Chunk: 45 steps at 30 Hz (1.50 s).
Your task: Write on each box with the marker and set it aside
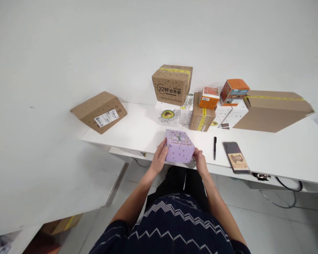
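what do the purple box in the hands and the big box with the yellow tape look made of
Purple box, held between left hand and right hand: likely printed paperboard, smooth matte, crisp edges. Big box: brown corrugated cardboard by its look, dull kraft surface, folded flaps.

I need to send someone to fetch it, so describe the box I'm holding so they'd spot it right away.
On the white table, look at the near edge, in front of the pile of cartons. The lilac box sits there between the left hand and right hand. It alone is purple with small dots.
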Each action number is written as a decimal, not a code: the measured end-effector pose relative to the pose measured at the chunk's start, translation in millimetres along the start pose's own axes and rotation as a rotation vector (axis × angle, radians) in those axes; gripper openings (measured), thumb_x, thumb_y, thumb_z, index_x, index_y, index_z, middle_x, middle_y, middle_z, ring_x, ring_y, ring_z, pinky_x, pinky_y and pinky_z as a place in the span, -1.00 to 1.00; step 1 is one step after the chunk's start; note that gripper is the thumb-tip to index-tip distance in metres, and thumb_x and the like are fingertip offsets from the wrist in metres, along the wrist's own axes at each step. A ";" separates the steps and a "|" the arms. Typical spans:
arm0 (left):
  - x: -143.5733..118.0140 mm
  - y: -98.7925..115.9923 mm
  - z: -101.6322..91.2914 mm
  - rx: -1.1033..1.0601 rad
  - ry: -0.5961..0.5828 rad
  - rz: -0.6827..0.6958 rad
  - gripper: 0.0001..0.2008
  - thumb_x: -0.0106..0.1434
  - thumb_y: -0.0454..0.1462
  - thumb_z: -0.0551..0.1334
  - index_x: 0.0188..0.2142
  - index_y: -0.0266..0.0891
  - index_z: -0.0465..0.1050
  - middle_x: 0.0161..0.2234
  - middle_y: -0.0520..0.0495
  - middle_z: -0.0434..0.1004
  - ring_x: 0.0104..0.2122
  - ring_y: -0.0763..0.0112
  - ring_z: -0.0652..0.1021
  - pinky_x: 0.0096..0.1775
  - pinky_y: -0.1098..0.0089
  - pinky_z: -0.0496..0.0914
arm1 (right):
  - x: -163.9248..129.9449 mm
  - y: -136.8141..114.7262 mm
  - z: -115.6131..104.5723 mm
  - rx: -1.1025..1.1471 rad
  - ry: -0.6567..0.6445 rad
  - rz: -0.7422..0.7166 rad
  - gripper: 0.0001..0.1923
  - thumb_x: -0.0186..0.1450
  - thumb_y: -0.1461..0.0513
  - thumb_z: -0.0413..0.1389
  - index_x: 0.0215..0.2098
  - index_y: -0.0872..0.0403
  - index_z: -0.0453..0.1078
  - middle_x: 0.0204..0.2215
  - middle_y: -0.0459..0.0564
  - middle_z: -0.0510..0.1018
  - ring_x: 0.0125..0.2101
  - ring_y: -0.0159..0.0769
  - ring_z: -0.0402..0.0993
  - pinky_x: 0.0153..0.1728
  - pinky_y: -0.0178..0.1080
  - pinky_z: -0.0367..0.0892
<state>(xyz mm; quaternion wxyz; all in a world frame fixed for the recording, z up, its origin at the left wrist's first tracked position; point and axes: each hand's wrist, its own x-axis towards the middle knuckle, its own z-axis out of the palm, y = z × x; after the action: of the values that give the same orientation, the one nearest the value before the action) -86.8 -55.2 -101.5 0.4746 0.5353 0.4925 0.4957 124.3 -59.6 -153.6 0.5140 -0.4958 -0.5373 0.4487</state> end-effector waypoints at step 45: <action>-8.4 1.0 33.5 0.041 -0.135 -0.044 -0.20 0.25 -0.08 0.20 0.35 -0.19 -0.17 0.16 -0.28 0.31 -0.05 0.22 0.49 0.06 0.09 0.37 | 43.2 -103.9 -37.0 0.273 0.392 -0.158 -0.85 0.14 0.15 0.11 -0.45 0.04 0.24 -0.68 -0.19 0.45 -0.74 -0.45 0.27 -0.73 -0.40 0.15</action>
<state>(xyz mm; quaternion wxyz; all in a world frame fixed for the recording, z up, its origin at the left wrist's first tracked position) -53.4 -64.3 -103.0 0.5064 0.5660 0.4812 0.4377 154.5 -28.7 -43.4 0.7041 -0.4557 -0.3990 0.3708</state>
